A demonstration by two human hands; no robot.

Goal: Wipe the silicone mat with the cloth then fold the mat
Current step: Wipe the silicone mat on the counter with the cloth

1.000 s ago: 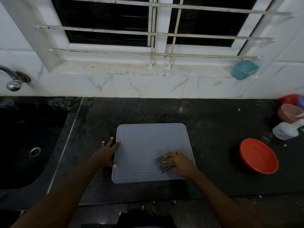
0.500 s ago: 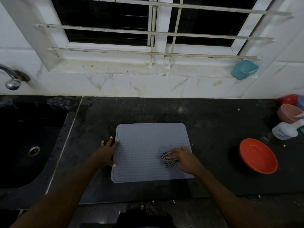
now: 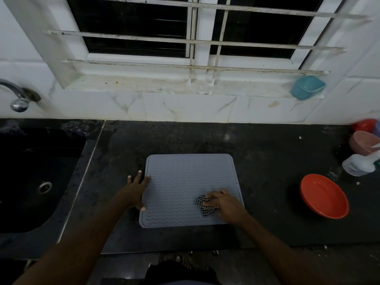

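Judged mid-wipe, fold not begun: found silicone mat (image 3: 181, 182) flat on black counter (image 3: 267, 153) between sink (image 3: 30, 171) and orange bowl (image 3: 324, 196), left hand (image 3: 133, 192) splayed steadying its left edge, right hand (image 3: 226, 204) clutching checked cloth (image 3: 202, 205) near its right front, calling next for passes across the far half.

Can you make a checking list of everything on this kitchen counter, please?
Surface: dark stone counter, a few white specks.
Job's things: grey mat lies flat, unfolded; checked cloth on its near right part.
Clutter: orange bowl, pink bowl, white bottle on the right.
Hands: left hand flat on mat's left edge; right hand grips cloth.
Cables: nothing seen.
Surroundings: sink and tap left; barred window behind; teal container on sill.
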